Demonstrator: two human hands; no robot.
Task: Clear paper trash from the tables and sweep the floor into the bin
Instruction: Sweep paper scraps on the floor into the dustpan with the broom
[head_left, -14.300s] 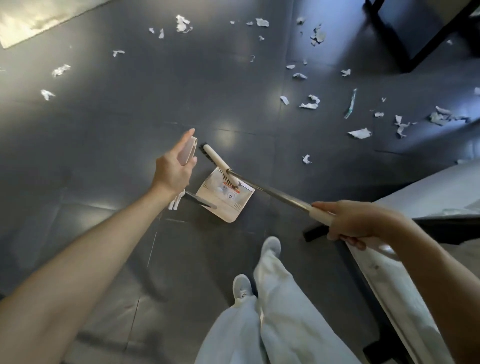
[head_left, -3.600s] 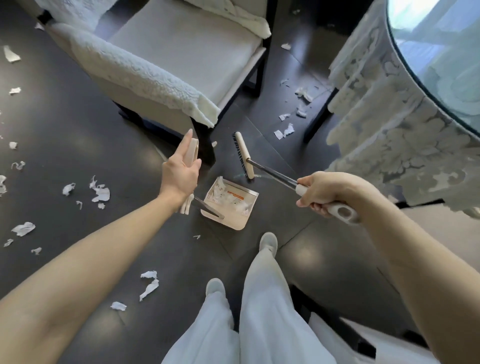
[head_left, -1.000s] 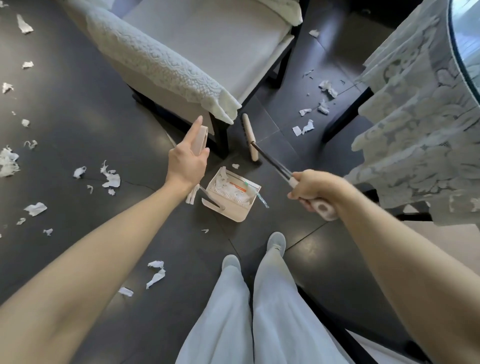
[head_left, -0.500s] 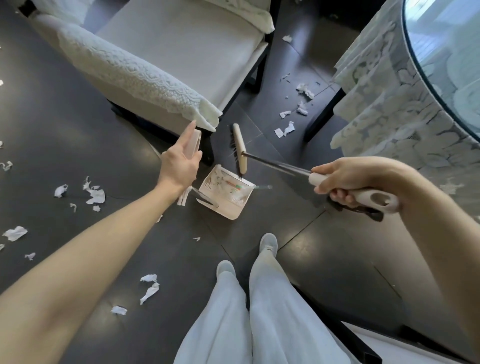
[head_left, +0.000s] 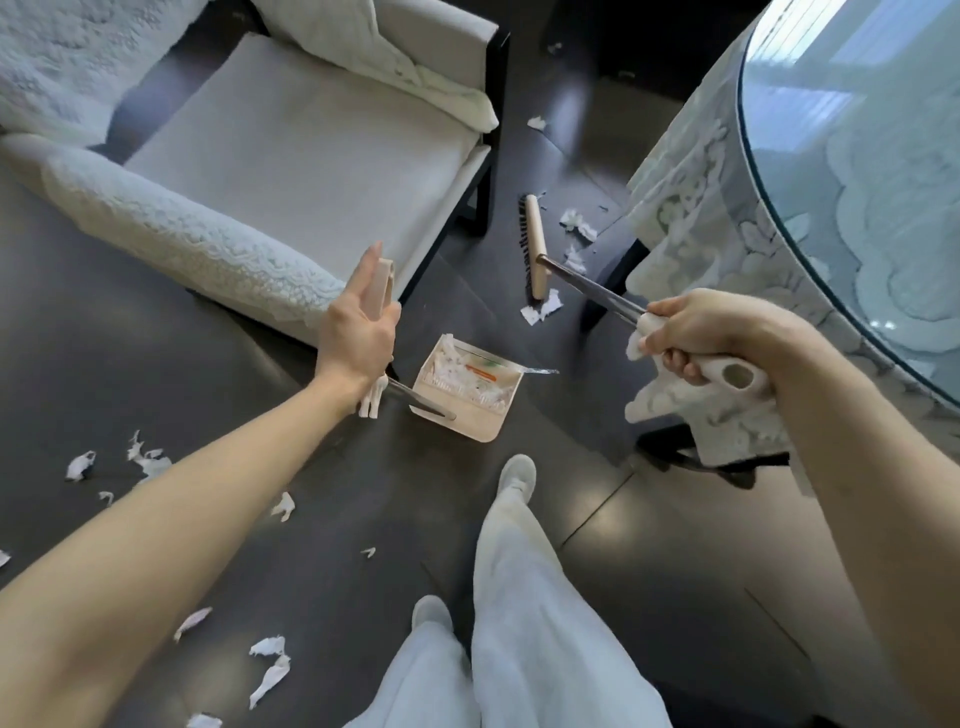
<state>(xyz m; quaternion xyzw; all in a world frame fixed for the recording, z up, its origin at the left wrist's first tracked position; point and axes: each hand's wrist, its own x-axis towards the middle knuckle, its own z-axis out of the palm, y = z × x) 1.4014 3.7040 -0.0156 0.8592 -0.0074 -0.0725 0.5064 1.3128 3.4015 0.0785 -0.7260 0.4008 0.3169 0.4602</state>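
Broom head (head_left: 534, 246) swung out to scraps (head_left: 541, 310), dustpan (head_left: 470, 397) beside left hand (head_left: 358, 332)

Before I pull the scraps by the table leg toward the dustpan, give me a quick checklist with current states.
1. Right hand closed on the broom handle: ok.
2. Left hand on the dustpan handle: ok, palm against it, fingers partly extended.
3. Broom head beyond the scraps to be swept: not ok, some scraps lie on its far side by the table leg.
4. Dustpan mouth facing the broom: cannot tell.
5. Room left in dustpan: ok, paper inside but not heaped over the rim.
6. Sweep path between broom and dustpan clear: ok, bare floor.
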